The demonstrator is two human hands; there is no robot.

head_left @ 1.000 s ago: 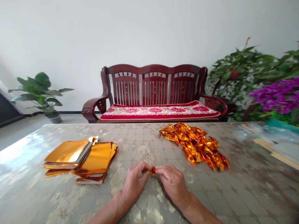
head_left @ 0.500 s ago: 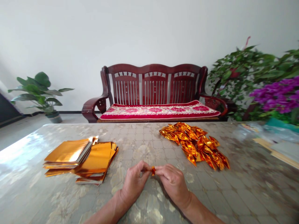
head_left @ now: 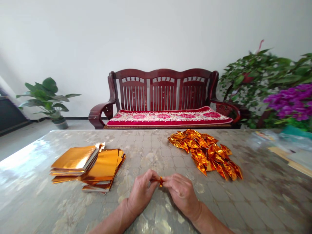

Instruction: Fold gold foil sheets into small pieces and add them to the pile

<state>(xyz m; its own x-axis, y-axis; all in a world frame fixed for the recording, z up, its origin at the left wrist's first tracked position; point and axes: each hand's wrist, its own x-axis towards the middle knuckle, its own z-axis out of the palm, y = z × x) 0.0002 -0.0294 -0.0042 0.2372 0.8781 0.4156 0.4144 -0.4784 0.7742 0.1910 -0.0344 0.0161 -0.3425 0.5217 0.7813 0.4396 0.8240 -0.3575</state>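
Between my fingertips is a small piece of folded gold foil paper [head_left: 161, 181], mostly covered by my fingers. My left hand [head_left: 143, 187] pinches its left end with thumb and forefinger. From the other side, my right hand [head_left: 181, 188] grips the right end, its fingers curled together. Both hands are just above the table near its front middle. To the left lie stacks of flat square gold foil sheets [head_left: 104, 165]. A heap of folded, pointed gold foil pieces [head_left: 204, 151] rests to the right, beyond my right hand.
The table [head_left: 151, 156] has a patterned, glossy cover. At its right end are clear plastic bags [head_left: 264, 136] and pale flat sheets [head_left: 297, 159]. Behind stands a dark red wooden bench [head_left: 163, 91] with a red floral cushion. Potted plants [head_left: 58, 122] flank it.
The view has shifted slightly, so everything sits a little further right and lower. Both hands keep their pinch on the foil paper, of which a narrower band now shows.
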